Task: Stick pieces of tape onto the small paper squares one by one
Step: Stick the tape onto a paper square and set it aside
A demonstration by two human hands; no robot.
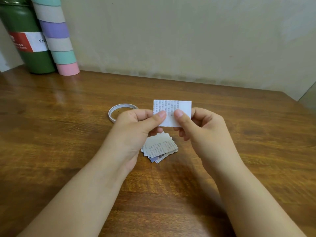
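Observation:
A small printed paper square (171, 106) is held up above the wooden table (68, 134). My left hand (135, 127) pinches its left side with thumb on the front. My right hand (198, 124) pinches its right side, thumb pressed on a white band that covers part of the print. Below the hands lies a small fanned pile of paper squares (160, 147), partly hidden by my left hand. A thin roll of white tape (119, 109) lies flat on the table just behind my left hand.
A dark green canister (24, 36) and a tall tube with pastel bands (58, 40) stand at the table's back left against the wall. The table's right edge runs near the wall corner (294, 98).

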